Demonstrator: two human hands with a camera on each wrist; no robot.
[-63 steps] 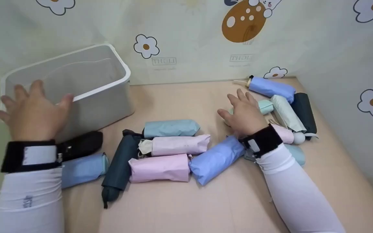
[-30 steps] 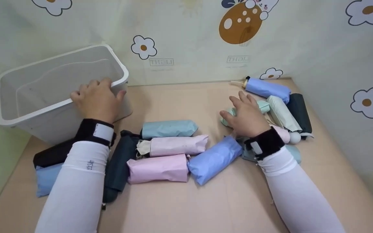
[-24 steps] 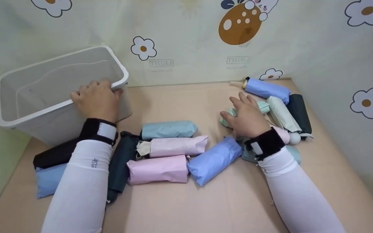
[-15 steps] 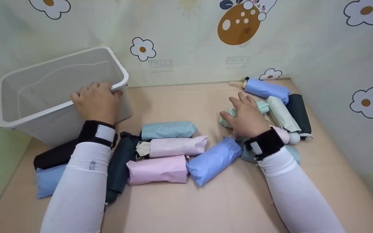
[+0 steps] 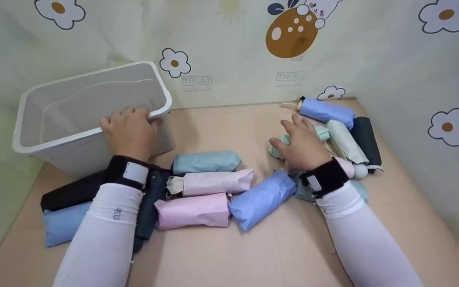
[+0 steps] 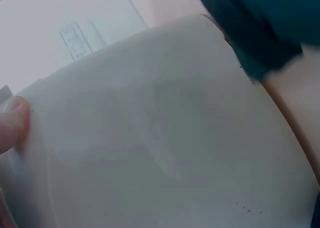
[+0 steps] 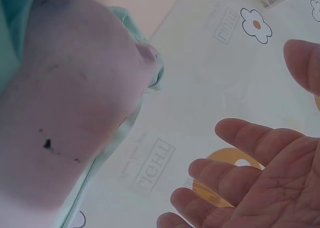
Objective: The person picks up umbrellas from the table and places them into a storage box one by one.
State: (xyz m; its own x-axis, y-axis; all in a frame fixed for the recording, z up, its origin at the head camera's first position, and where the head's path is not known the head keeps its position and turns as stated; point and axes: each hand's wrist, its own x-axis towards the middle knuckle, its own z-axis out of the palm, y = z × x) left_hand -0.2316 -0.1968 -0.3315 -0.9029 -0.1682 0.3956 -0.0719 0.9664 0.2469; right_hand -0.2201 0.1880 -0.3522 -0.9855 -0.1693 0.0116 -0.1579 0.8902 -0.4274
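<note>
My left hand (image 5: 130, 133) grips the near rim of a white plastic bin (image 5: 78, 139), fingers over the edge and thumb outside. The left wrist view shows the thumb (image 6: 15, 120) against the bin's outer wall (image 6: 150, 128). With fingers spread, my right hand (image 5: 303, 147) hovers by a mint folded umbrella (image 5: 322, 133) and holds nothing; its palm (image 7: 285, 183) faces a pink folded umbrella (image 7: 75, 103) in the right wrist view. Between the hands lie folded umbrellas: teal (image 5: 206, 161), pale pink (image 5: 219, 182), pink (image 5: 193, 211), blue (image 5: 262, 200) and dark green (image 5: 148, 215).
A black folded umbrella (image 5: 74, 191) and a light blue one (image 5: 66, 223) lie before the bin. At the right are blue (image 5: 327, 110), white (image 5: 348, 141) and dark (image 5: 367, 141) umbrellas. A patterned curtain (image 5: 229, 52) backs the table (image 5: 229, 259).
My left hand has moved from the bin's left part to the right part of its rim and gripped it. The bin has lately shifted right. My right hand has stayed nearly still.
</note>
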